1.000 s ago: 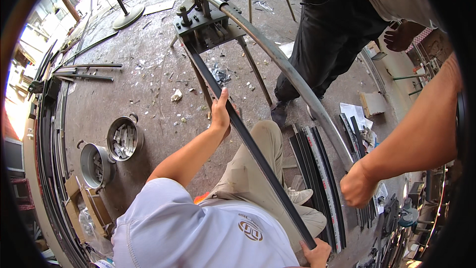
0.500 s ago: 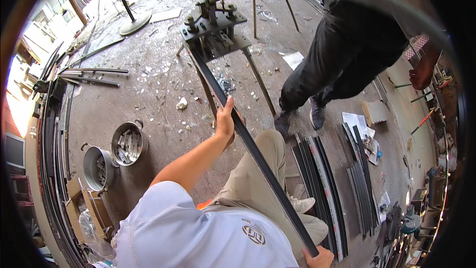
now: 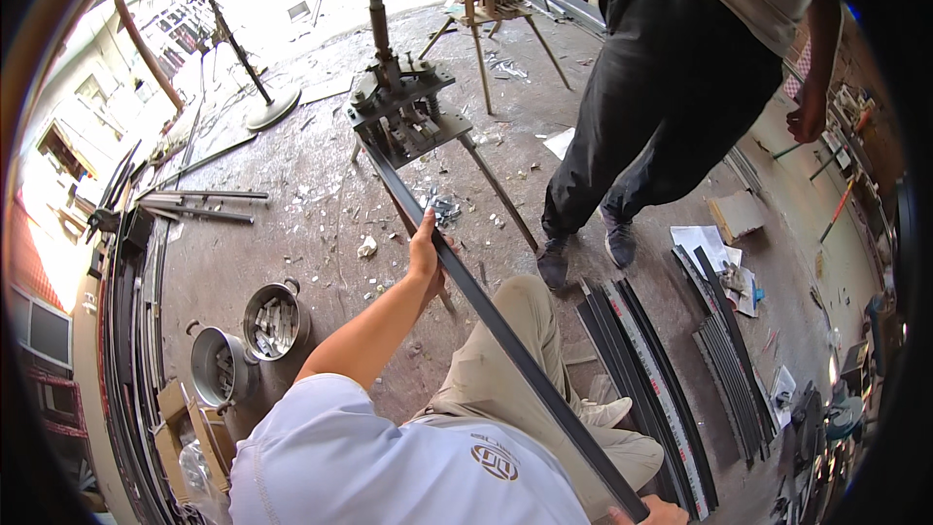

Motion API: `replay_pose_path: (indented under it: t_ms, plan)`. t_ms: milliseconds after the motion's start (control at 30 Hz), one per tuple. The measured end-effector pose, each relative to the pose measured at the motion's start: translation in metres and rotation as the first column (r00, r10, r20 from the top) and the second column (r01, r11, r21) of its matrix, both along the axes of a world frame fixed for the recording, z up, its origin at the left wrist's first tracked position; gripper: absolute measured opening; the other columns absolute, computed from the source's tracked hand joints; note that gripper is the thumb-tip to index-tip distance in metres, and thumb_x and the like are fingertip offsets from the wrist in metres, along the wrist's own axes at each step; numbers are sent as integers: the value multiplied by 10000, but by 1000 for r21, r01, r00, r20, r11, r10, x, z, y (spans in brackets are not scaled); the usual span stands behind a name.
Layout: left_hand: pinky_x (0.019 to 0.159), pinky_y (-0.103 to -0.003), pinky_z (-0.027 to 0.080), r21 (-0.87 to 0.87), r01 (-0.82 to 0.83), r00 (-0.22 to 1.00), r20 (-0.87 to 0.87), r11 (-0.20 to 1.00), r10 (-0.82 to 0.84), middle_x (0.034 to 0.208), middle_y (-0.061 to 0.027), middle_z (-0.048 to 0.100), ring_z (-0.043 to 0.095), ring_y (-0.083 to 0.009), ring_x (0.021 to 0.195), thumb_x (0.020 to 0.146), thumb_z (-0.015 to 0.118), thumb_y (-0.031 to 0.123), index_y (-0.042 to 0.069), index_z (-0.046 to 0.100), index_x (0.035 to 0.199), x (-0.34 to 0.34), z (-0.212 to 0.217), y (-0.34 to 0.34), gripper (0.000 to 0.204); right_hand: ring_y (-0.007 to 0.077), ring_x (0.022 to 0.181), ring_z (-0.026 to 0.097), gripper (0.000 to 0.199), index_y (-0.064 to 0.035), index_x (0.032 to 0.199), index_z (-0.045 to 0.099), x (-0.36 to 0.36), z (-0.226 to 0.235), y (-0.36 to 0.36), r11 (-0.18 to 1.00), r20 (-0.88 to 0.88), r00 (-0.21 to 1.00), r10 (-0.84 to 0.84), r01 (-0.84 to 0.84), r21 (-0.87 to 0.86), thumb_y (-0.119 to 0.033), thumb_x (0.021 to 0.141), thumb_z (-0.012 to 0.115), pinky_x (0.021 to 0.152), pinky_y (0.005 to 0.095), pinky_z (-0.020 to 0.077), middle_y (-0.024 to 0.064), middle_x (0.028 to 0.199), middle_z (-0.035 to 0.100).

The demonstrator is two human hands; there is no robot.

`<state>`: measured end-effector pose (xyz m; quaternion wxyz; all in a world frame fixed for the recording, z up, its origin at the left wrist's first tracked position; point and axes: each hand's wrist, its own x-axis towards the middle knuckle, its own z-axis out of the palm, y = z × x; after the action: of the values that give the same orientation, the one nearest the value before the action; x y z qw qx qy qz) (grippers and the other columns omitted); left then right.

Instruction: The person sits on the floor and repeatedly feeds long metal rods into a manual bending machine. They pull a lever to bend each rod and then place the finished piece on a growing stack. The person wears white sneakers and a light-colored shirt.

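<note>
A long dark metal profile runs slantwise across my lap, from the punch press ahead down to the lower right. Its far end reaches into a hand-lever punch press standing on thin legs. My left hand is wrapped round the profile partway along, its thumb lying on top. Down at the near end my right hand grips the profile, partly cut off by the picture's lower edge. The press lever points away from me. How far the profile enters the press is hidden.
Dark profiles lie to my right, with another stack beyond. At left stand two metal pots holding short cut pieces. A person in dark trousers stands ahead right. Scraps litter the floor; a second stand is behind.
The press lever has swung from reaching over to the right to pointing away from me. My view has tilted up a little. Both hands still hold the profile.
</note>
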<state>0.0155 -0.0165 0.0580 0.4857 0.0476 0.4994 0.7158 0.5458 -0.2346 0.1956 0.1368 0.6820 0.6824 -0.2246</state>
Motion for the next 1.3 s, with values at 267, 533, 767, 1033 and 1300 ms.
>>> replay_pose_path:
  t_ms: [267, 533, 767, 1033, 1300]
  plan:
    - [539, -368, 495, -43, 0, 1000, -9, 999, 0, 646, -53, 520, 548, -215, 544, 940, 643, 623, 135, 490, 929, 7, -45, -7, 511, 433, 779, 706, 573, -90, 810, 755, 33, -97, -2, 989, -45, 989, 144, -142, 33, -660, 759, 735, 740, 527, 542, 201, 764, 716]
    - [853, -428, 548, 5, 320, 935, 158, 947, -317, 818, -106, 649, 649, -260, 790, 985, 576, 622, 73, 569, 934, 128, -32, -44, 552, 403, 846, 605, 407, -74, 752, 597, 93, -75, -13, 938, -112, 991, -75, 108, 331, -352, 644, 875, 777, 497, 469, 170, 812, 638]
    - [1107, -434, 464, -54, 980, 196, 46, 194, -979, 1247, -191, 670, 627, -285, 1222, 1003, 674, 369, -24, 514, 1347, 267, -22, -97, 547, 331, 933, 644, 492, -89, 1047, 651, 90, -100, -8, 841, -128, 992, 9, 62, 538, -131, 593, 834, 880, 428, 488, 110, 905, 648]
    - [1094, -404, 438, -619, 739, -407, -724, 266, -556, 1267, -189, 658, 610, -316, 1232, 896, 781, 254, -41, 559, 1298, 243, -25, -88, 546, 325, 1055, 616, 608, -119, 1271, 669, 169, -168, 17, 765, -181, 973, -141, 223, 604, 29, 687, 744, 904, 431, 523, 104, 1118, 636]
    - [1205, -514, 300, -704, 474, -456, -711, 529, -536, 1624, -226, 290, 292, -420, 1483, 926, 723, 313, 39, 497, 1434, 134, -76, -111, 620, 352, 1055, 622, 518, -156, 1245, 670, 240, -282, 92, 778, -129, 980, -148, 196, 596, -29, 744, 706, 909, 480, 504, 113, 1066, 630]
